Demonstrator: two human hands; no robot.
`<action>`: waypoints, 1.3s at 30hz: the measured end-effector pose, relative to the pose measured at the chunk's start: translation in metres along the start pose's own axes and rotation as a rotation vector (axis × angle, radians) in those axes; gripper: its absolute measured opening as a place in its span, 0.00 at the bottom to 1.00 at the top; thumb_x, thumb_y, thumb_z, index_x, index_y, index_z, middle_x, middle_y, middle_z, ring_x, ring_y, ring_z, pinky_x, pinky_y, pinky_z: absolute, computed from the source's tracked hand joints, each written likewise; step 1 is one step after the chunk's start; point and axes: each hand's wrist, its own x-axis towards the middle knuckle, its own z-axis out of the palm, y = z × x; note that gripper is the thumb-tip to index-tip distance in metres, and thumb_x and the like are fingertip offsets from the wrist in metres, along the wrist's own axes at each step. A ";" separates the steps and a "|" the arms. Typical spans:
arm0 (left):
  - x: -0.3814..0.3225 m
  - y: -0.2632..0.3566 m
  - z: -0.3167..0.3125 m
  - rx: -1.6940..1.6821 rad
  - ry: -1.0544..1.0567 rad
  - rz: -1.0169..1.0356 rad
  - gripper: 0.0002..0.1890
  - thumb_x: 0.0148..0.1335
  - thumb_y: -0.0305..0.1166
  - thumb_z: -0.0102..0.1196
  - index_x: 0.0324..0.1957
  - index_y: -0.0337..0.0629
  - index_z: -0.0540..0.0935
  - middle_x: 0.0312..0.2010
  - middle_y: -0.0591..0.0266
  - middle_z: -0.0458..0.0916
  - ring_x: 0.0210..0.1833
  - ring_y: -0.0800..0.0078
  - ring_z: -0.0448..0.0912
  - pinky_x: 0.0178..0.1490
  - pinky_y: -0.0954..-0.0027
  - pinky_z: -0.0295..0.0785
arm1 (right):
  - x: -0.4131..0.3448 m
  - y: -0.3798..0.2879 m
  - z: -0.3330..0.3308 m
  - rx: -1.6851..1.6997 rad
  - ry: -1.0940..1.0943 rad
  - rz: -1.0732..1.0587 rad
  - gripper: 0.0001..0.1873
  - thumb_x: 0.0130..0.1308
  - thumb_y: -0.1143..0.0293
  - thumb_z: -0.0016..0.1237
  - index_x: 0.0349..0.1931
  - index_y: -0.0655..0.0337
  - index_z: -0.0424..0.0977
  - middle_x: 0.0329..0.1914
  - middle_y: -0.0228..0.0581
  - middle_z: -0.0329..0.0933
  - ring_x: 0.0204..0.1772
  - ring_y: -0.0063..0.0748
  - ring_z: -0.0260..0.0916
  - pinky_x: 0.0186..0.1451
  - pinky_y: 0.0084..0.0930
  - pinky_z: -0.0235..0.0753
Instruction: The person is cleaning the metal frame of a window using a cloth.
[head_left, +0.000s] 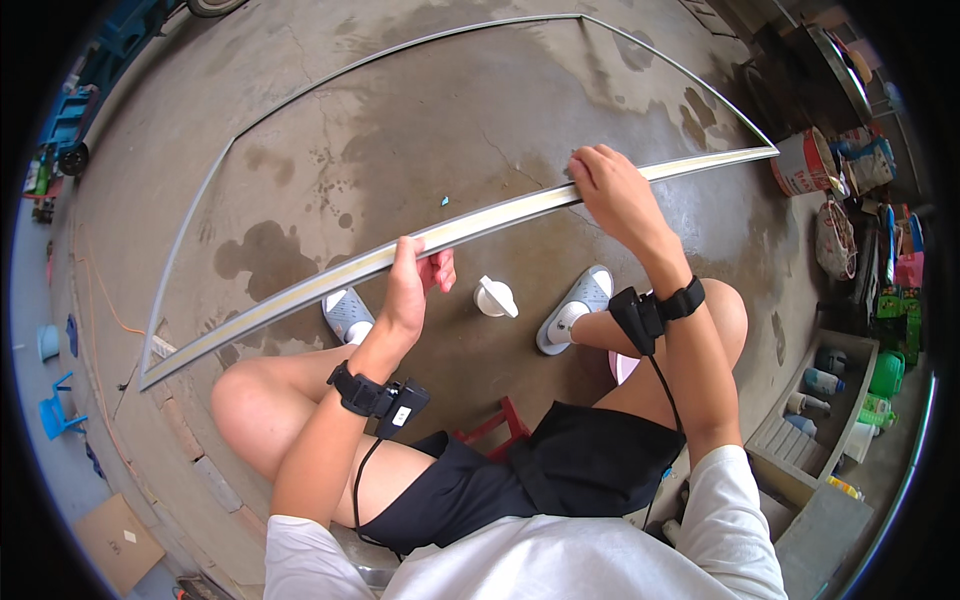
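A large, thin rectangular frame (480, 223), apparently of metal, is held up before me, its near bar running slantwise across my view. A pale yellowish strip runs along that bar's face. My left hand (415, 277) grips the bar left of its middle, thumb on top and fingers curled beneath. Farther right, my right hand (615, 191) lies over the same bar with its fingers bent around the far edge; whether something small is pinched in them is hidden. On the wet floor between my feet stands a white plastic container (495, 297) with a spout or handle.
My knees and slippers (577, 304) are below the bar. A red stool (495, 431) shows under me. To the right are a paint bucket (802, 161) and a concrete sink (840, 390) with bottles. A blue stool (61, 409) and a cardboard piece (118, 544) lie left.
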 end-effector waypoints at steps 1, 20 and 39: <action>0.001 0.002 0.000 0.001 0.000 0.001 0.16 0.60 0.43 0.34 0.21 0.44 0.62 0.16 0.67 0.60 0.21 0.76 0.60 0.30 0.72 0.60 | 0.000 -0.006 0.002 0.000 0.001 0.000 0.11 0.64 0.67 0.40 0.32 0.66 0.72 0.31 0.49 0.73 0.39 0.53 0.70 0.43 0.43 0.70; 0.004 0.008 0.002 -0.060 0.199 0.000 0.18 0.65 0.43 0.32 0.22 0.47 0.65 0.17 0.71 0.65 0.21 0.80 0.61 0.27 0.75 0.58 | 0.000 -0.120 0.044 0.333 -0.002 -0.435 0.06 0.56 0.71 0.50 0.33 0.61 0.70 0.31 0.39 0.69 0.36 0.42 0.69 0.37 0.36 0.72; 0.006 0.014 -0.010 -0.122 0.194 0.147 0.19 0.61 0.42 0.37 0.15 0.51 0.54 0.09 0.74 0.53 0.16 0.80 0.54 0.26 0.73 0.53 | -0.002 -0.034 0.028 0.169 0.170 -0.100 0.07 0.60 0.70 0.44 0.27 0.65 0.69 0.27 0.45 0.69 0.35 0.47 0.68 0.39 0.40 0.69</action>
